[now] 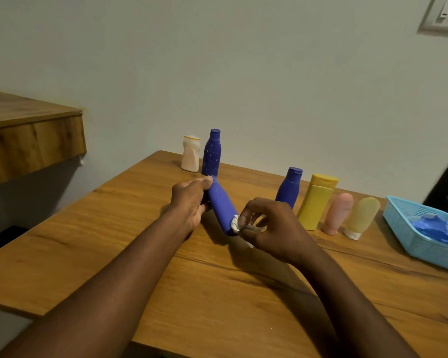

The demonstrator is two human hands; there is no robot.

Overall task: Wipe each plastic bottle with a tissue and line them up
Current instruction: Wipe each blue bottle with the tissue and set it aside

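My left hand [189, 200] grips the top end of a blue plastic bottle [221, 206], held tilted above the wooden table [114, 241]. My right hand [269, 226] pinches a crumpled white tissue [235, 224] against the bottle's lower end. At the back near the wall stand a white bottle [190, 157] and a speckled blue bottle [212, 153]. Further right stand a blue bottle [290, 186], a yellow bottle [317, 201], a pink tube [338, 214] and a pale yellow tube [361, 218] in a row.
A light blue plastic basket [409, 239] holding something blue sits at the table's right edge. A wooden shelf [31, 130] juts out at the left, higher than the table. The wall runs right behind the bottles.
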